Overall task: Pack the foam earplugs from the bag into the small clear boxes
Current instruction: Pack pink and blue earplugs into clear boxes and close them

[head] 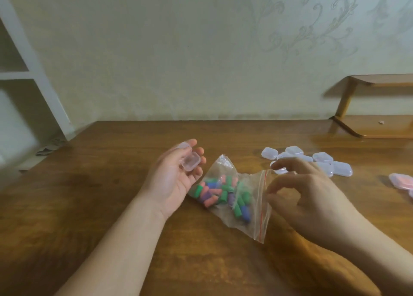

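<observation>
A person's two bare forearms reach over a brown wooden surface that runs back to a pale patterned wall. The left hand is turned palm up, and a small clear box lies open across its fingers, the hinged lid tipped back toward the fingertips; the grip here is loose, the fingers only lightly curled under the box to cradle it. Just right of that hand, a clear zip bag lies on the surface, crumpled, with its red-lined mouth turned toward the right. Inside it sits a heap of foam earplugs in green, pink, blue and purple, bunched in the middle of the bag. The right hand is at the bag's mouth with its back to the camera; the fingers are curled and its grip is narrow, thumb and fingertips pinching the plastic edge near the zip strip and lifting that corner off the surface. Beyond the right hand, a cluster of empty clear boxes rests on the surface, closed and lying close together, some touching. At the far right edge, partly cut off, are other boxes showing pink inside. A wooden shelf unit stands on the back right corner of the surface, and white shelving rises at the left against the wall.
</observation>
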